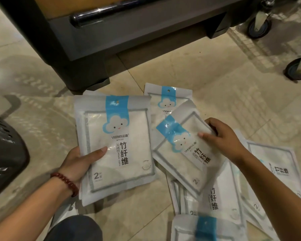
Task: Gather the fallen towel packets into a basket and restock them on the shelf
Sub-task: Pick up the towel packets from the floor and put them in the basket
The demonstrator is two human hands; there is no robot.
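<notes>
Your left hand (76,164) and right hand (222,138) are both bare, with short, plain thumbnails. Your left forearm (33,202) and right forearm (271,180) are bare too, uncovered all the way to the lower edge of the view. Around your left wrist you wear a bracelet (65,182) of round, glossy, dark red beads, strung close together in a single row. At the bottom, between your arms, your knee (76,228) shows in dark blue-grey cloth, smooth and rather blurred, a trouser leg by its look

A trolley wheel (258,28) and a second wheel (297,70) rest on the beige tiled floor (198,70).
</notes>
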